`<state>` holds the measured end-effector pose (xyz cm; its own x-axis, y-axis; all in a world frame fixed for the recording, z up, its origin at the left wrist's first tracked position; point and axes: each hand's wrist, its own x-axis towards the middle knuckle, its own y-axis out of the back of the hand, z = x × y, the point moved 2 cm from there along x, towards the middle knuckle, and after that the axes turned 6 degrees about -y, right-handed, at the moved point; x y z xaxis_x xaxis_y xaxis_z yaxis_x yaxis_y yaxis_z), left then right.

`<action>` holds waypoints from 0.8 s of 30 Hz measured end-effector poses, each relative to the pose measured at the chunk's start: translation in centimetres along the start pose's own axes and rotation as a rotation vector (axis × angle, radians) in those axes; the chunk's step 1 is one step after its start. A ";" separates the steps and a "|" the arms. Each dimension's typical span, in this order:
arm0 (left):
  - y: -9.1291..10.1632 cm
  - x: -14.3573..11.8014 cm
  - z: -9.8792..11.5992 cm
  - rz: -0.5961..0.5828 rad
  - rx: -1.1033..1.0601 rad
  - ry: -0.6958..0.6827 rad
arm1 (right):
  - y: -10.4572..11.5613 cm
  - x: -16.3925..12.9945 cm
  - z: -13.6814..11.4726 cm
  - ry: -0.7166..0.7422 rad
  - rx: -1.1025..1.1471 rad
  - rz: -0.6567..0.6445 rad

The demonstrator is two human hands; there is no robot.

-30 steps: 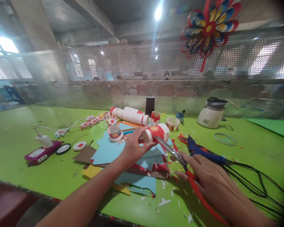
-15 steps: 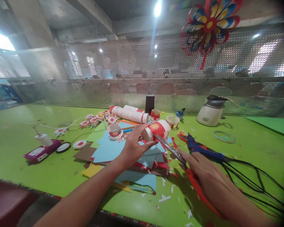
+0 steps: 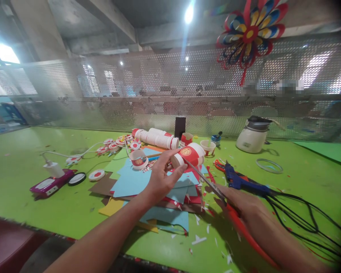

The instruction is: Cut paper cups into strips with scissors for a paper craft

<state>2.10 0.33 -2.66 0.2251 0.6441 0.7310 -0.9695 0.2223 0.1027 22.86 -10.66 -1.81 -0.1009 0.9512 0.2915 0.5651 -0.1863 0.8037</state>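
Observation:
My left hand (image 3: 165, 172) grips a red and white paper cup (image 3: 189, 152) with a gold emblem, tipped on its side above the stacked paper. My right hand (image 3: 244, 206) is closed round the orange handles of a pair of scissors (image 3: 208, 182). Their blades reach up and left to the cup's side, near my left thumb. Whether the blades are cutting into the wall I cannot tell. Under the cup lie sheets of blue paper (image 3: 133, 184) among brown, red and yellow ones.
Beyond the cup lie stacked paper cups (image 3: 156, 138). A blue glue gun (image 3: 241, 182) with black cables is at right, with a white kettle (image 3: 251, 136) behind. A purple power strip (image 3: 52, 184) sits left. White scraps (image 3: 199, 240) litter the green table (image 3: 91, 235).
The scissor blades look more closed and narrower against the cup's side. My left thumb has shifted slightly up on the cup. The whole view has moved a little.

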 end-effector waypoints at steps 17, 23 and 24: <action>0.1 -0.1 0.3 0.032 -0.068 -0.057 | 0.2 -0.1 -1.4 0.023 0.001 -0.107; -0.1 -0.3 0.5 0.031 -0.029 -0.097 | -0.1 0.2 -1.2 0.008 0.115 -0.138; -0.2 -0.3 0.4 0.039 -0.024 -0.098 | -0.1 0.2 -1.4 0.003 0.128 -0.141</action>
<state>2.14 -0.23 -2.62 0.1758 0.5780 0.7969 -0.9746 0.2165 0.0579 21.63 -10.83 -1.15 -0.1887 0.9649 0.1825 0.6447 -0.0185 0.7642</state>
